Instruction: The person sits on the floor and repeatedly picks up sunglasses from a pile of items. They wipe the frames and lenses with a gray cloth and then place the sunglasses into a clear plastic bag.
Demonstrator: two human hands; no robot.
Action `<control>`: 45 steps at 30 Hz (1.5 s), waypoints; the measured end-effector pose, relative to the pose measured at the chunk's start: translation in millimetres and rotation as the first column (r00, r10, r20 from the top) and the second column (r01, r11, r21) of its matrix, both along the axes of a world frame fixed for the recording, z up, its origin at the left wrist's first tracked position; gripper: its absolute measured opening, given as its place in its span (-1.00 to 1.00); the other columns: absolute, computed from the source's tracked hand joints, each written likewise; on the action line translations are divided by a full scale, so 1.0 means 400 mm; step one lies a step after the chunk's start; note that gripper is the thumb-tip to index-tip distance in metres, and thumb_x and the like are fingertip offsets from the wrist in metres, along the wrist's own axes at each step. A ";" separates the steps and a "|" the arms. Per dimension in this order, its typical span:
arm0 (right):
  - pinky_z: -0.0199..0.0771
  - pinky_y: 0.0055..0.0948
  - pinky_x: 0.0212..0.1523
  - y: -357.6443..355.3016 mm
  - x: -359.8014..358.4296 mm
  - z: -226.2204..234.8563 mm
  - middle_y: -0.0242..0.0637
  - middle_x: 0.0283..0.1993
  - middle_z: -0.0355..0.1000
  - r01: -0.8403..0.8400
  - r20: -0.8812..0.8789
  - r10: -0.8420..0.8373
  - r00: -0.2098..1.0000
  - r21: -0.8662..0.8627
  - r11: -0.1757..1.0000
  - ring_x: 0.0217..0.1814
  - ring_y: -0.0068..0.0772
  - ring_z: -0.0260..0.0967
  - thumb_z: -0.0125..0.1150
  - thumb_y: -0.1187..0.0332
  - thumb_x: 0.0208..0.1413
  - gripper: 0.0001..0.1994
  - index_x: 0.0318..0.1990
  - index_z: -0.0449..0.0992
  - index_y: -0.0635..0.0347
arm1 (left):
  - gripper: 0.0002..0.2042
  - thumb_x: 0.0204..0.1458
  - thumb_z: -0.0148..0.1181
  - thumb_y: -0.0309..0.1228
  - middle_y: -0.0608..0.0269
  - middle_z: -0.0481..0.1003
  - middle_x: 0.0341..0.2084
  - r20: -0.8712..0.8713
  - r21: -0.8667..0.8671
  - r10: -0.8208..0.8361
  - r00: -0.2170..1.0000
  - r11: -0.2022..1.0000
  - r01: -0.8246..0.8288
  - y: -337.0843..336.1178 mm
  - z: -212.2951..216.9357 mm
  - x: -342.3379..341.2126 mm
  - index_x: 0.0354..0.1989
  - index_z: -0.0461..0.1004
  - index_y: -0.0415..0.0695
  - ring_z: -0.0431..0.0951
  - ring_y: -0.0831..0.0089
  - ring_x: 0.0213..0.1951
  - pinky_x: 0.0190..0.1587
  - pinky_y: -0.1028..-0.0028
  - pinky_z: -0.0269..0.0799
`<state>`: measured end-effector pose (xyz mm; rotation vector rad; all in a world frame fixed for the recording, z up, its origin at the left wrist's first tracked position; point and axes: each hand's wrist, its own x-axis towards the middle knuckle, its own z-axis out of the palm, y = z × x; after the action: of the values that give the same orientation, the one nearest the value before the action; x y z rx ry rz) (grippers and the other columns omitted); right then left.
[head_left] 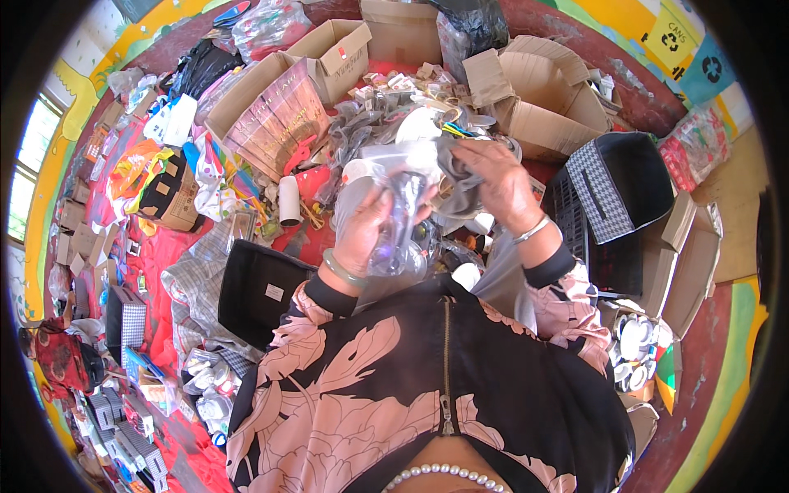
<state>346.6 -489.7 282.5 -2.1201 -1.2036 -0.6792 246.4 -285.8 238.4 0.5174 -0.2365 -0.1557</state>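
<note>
My left hand (367, 223) is closed around a clear plastic piece (401, 215), long and shiny like a bottle or a folded wrapper; its exact kind is unclear. A whitish see-through plastic sheet (393, 158) stands up above it. To the right, my right hand (500, 182) has its fingers over a crumpled grey soft piece (457, 186), the thumb side hidden and the fingers slightly blurred. Both hands are close together in front of my chest. Beyond them spreads a heap of mixed clear and grey plastic (353, 135) with small boxes.
Opened cardboard boxes (538, 94) stand beyond the heap. A black-and-checked fabric bin (612, 185) is at the right, and an empty black bin (261, 292) at the left near my elbow. White round pieces (637, 349) lie lower right; a paper roll (288, 200) stands left.
</note>
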 end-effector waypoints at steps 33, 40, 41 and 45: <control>0.40 -0.35 -0.17 -0.010 -0.096 0.036 -0.20 -0.23 0.44 -0.275 -0.445 0.226 0.866 -0.046 0.960 -0.20 -0.11 0.38 0.04 0.72 -0.37 -0.52 -0.16 0.50 0.18 | -0.66 0.21 -0.18 -0.28 0.07 0.41 -0.08 -0.352 -0.088 0.300 0.887 0.932 -0.351 0.036 -0.048 0.095 0.01 0.30 -0.26 0.41 0.24 0.00 -0.08 0.28 0.43; 0.32 -0.33 0.03 0.138 -0.118 0.051 -0.18 -0.01 0.40 -0.233 -0.215 0.265 0.940 0.162 0.959 0.07 -0.15 0.32 0.01 0.71 -0.31 -0.45 -0.02 0.43 0.15 | -0.72 0.17 -0.12 -0.29 0.16 0.43 -0.17 -0.270 0.001 0.344 0.899 0.934 -0.357 0.000 -0.013 0.091 -0.02 0.29 -0.15 0.44 0.33 -0.06 -0.08 0.37 0.41; 0.30 -0.32 0.02 0.159 -0.145 0.036 -0.19 0.01 0.38 -0.228 -0.174 0.229 0.958 0.027 0.973 0.10 -0.17 0.29 0.03 0.66 -0.28 -0.49 -0.03 0.43 0.14 | -0.71 0.17 -0.12 -0.28 0.16 0.43 -0.17 -0.246 -0.046 0.336 0.909 0.933 -0.358 0.001 -0.006 0.081 -0.01 0.28 -0.16 0.44 0.33 -0.06 -0.04 0.37 0.38; 0.25 -0.32 -0.04 0.153 -0.212 0.018 -0.22 0.03 0.36 -0.265 -0.079 0.254 0.964 -0.183 0.947 0.13 -0.23 0.26 0.07 0.55 -0.26 -0.53 -0.05 0.44 0.13 | -0.63 0.15 -0.08 -0.27 0.16 0.38 -0.07 -0.255 -0.119 0.309 0.916 0.930 -0.347 0.024 -0.018 0.064 0.06 0.23 -0.21 0.38 0.33 0.02 0.06 0.28 0.31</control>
<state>261.6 -428.6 289.6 -2.0644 -1.5368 -0.3983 271.8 -276.1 231.0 0.3656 0.0692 0.1326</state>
